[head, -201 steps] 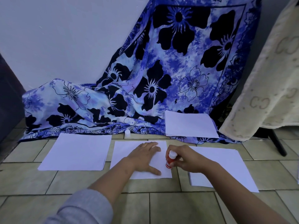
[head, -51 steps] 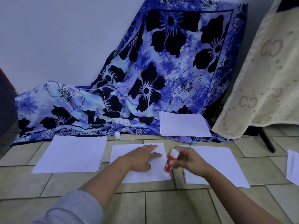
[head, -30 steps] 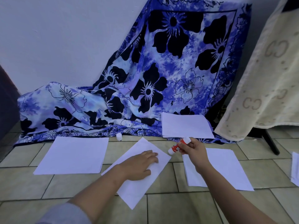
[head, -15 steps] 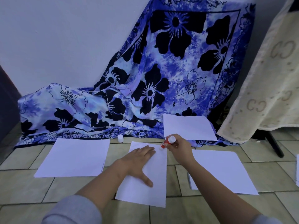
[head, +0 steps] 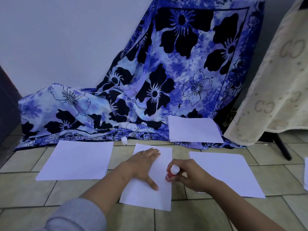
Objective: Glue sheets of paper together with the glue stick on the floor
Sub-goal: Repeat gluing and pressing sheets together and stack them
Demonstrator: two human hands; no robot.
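Note:
A white sheet of paper [head: 146, 195] lies lengthwise on the tiled floor in front of me. My left hand [head: 143, 165] rests flat on it with straight fingers and the thumb spread. My right hand [head: 190, 176] grips a red glue stick [head: 171, 173] with a white end, its lower tip down on the sheet near the right edge. The glue stick's white cap [head: 124, 140] stands on the floor by the cloth.
Paper stacks lie to the left [head: 75, 160], to the right [head: 225, 174] and at the back on the cloth [head: 194, 130]. A blue flowered cloth [head: 150, 84] drapes down the wall. A cream towel [head: 280, 80] hangs at right over a black stand leg [head: 281, 147].
The sheet was turned from crosswise to lengthwise. My right hand moved the glue stick from the sheet's far end down along its right edge. My left hand stayed on the sheet.

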